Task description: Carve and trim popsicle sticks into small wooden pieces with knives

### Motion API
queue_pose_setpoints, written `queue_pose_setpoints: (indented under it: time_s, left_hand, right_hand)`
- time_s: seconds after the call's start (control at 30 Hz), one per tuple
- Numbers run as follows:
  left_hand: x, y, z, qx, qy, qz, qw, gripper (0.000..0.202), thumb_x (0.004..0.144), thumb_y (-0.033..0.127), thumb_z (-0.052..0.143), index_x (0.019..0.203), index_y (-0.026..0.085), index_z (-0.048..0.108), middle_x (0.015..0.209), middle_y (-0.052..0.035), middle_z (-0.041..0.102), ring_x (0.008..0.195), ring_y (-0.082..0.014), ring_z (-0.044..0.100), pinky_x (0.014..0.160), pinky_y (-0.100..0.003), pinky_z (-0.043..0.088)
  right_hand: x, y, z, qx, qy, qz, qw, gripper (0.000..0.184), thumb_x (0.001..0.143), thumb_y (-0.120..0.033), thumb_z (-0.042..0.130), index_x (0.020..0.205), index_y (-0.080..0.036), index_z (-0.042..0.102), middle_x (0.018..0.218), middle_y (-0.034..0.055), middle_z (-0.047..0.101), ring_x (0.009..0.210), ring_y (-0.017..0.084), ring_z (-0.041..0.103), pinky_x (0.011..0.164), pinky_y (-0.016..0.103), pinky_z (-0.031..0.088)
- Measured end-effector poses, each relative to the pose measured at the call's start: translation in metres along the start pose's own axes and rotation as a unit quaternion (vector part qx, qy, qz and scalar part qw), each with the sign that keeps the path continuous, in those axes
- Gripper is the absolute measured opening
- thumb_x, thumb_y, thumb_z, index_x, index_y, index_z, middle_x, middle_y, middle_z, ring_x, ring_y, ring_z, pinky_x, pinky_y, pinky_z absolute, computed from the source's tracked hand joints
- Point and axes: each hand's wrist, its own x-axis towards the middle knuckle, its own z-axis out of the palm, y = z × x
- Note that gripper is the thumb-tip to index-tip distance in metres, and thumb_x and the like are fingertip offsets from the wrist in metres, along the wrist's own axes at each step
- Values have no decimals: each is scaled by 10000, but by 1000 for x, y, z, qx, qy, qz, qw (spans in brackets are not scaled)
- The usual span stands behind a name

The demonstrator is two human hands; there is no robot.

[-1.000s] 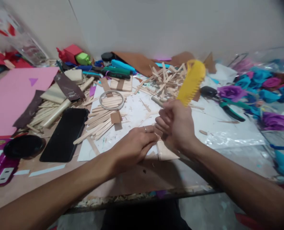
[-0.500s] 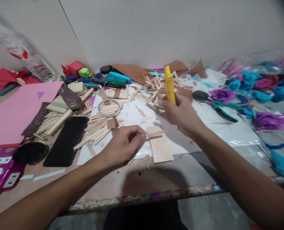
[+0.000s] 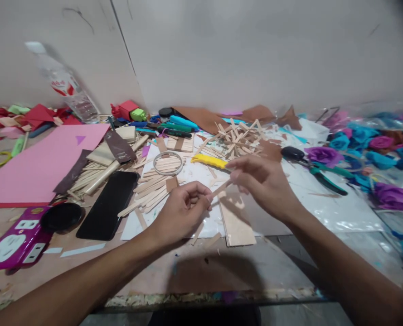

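Observation:
My left hand (image 3: pixel 191 208) pinches one end of a short flat wooden craft stick (image 3: pixel 220 188) between thumb and fingertips. At the stick's other end, the thumb and fingers of my right hand (image 3: pixel 260 183) close on it. A yellow-handled craft knife (image 3: pixel 208 160) lies on the white sheet just beyond my right fingertips; its blade end is hidden by the hand. Below the stick, a flat light wooden piece (image 3: pixel 237 222) rests near the sheet's front edge, partly in my hands' shadow. Several craft sticks (image 3: pixel 155 190) are spread beside my left hand.
A black phone (image 3: pixel 109 206), a dark round lid (image 3: pixel 61 216) and a purple power strip (image 3: pixel 14 240) are at left. A metal ring (image 3: pixel 167 163) lies on sticks. Pliers (image 3: pixel 323 174) and paper flowers (image 3: pixel 323 155) lie at right. A plastic bottle (image 3: pixel 65 86) leans on the wall.
My right hand has let go of the yellow craft knife, which was upright in it, and now grips the stick's end. The view has shifted slightly.

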Motion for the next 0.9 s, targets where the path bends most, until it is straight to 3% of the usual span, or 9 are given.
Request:
queue_pose_setpoints:
  time_s: [0.1,0.17,0.23,0.47,0.9]
  left_hand:
    - [-2,-2,1,-34,-9,0,999,247,942,391,701,905,153,647,742,-13,691,557,-80,549,512,-183,421]
    - [-3,-4,2,-65,-23,-10,998,280,950,432,696,939,159,635,748,-7,683,519,-73,527,484,-188,421]
    - [-5,-5,3,-82,-31,-17,996,296,959,448,687,953,159,626,758,-7,680,501,-69,520,469,-191,422]
    - [-7,-4,5,-102,-38,-9,994,261,982,410,672,941,157,620,743,-13,697,507,-66,529,456,-174,403]
    - [-10,-6,8,-88,-37,16,995,204,1029,321,616,904,160,625,655,34,641,481,-35,511,484,-151,400]
  right_hand:
    - [-6,-4,11,74,-95,70,990,156,844,-218,687,986,-159,714,667,-23,662,509,103,559,481,235,434]
    - [-9,-2,16,105,-121,83,984,56,853,-203,680,879,-159,701,672,-18,664,508,95,578,479,223,457]
    - [-11,-1,20,144,-132,89,977,88,870,-209,675,795,-163,680,677,-13,663,496,90,589,478,219,489]
    - [-14,-7,27,190,-115,100,970,98,852,-190,722,773,-163,670,698,2,682,493,106,641,458,223,558]
    - [-17,-3,37,218,-77,83,969,76,805,-158,676,732,-175,668,616,-19,674,430,110,635,420,208,550]
